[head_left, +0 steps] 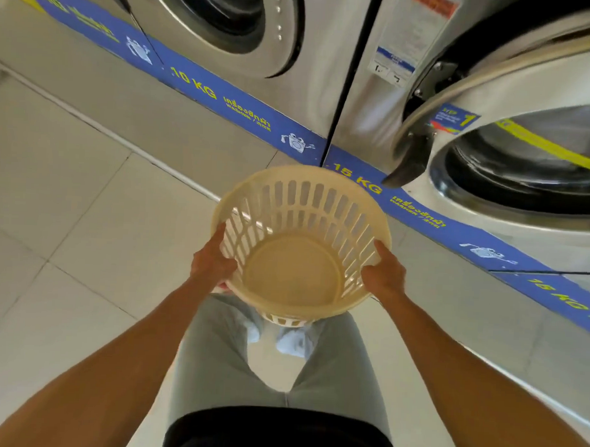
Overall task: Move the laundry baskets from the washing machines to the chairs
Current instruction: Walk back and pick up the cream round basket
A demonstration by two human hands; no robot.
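Note:
A round cream plastic laundry basket [301, 203] with slotted walls hangs in front of me above the floor, empty inside. My left hand [211, 258] grips its rim on the left side. My right hand [382, 272] grips the rim on the right side. The basket is held just in front of the washing machines, below the 15 KG washer [370, 101] whose round door [513, 158] stands open to the right. No chairs are in view.
A 10 KG washer [234, 28] with its door closed stands at the upper left. A blue strip with yellow lettering [244, 109] runs along the machines' base. Pale floor tiles [84, 214] spread to the left. My legs and feet are under the basket.

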